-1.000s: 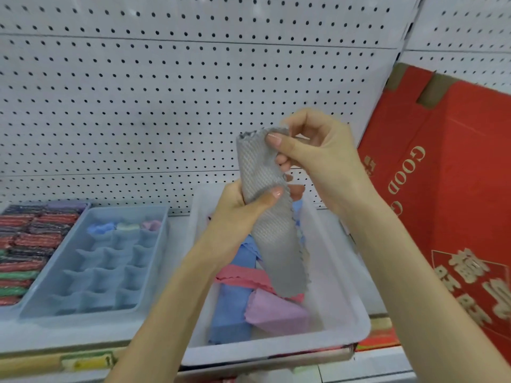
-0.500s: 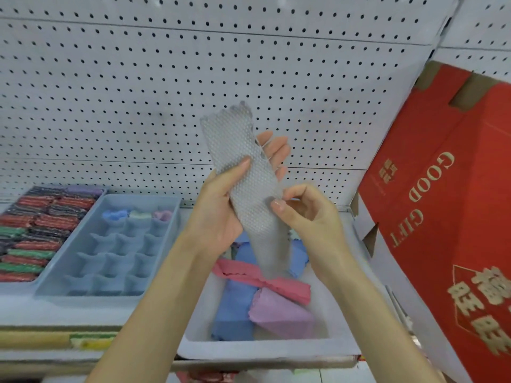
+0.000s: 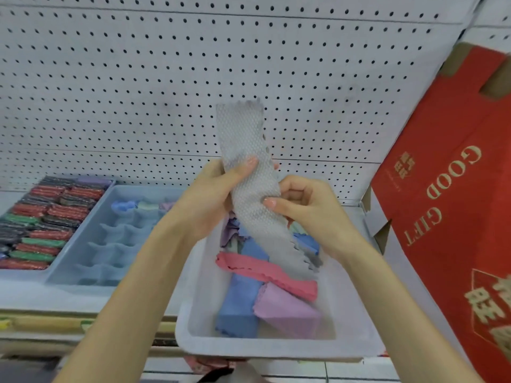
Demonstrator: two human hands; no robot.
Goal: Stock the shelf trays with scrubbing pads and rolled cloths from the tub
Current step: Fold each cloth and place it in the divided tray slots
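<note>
Divided tray [image 3: 83, 261] left of tub [image 3: 193, 335].

left hand [image 3: 210, 200]: grips grey cloth [image 3: 243, 134] mid-length, thumb across its front | right hand [image 3: 307, 208]: pinches grey cloth's right edge just below, fingers curled | forearms: bare, raised

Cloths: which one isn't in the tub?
The grey cloth: left hand and right hand hold it above the tub; pink cloth, blue cloth and lilac cloth lie inside.

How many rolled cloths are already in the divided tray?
3, all in the back row of the tray: a blue cloth leftmost, a pale cloth next, a lilac cloth beside the left hand, which may hide more.
</note>
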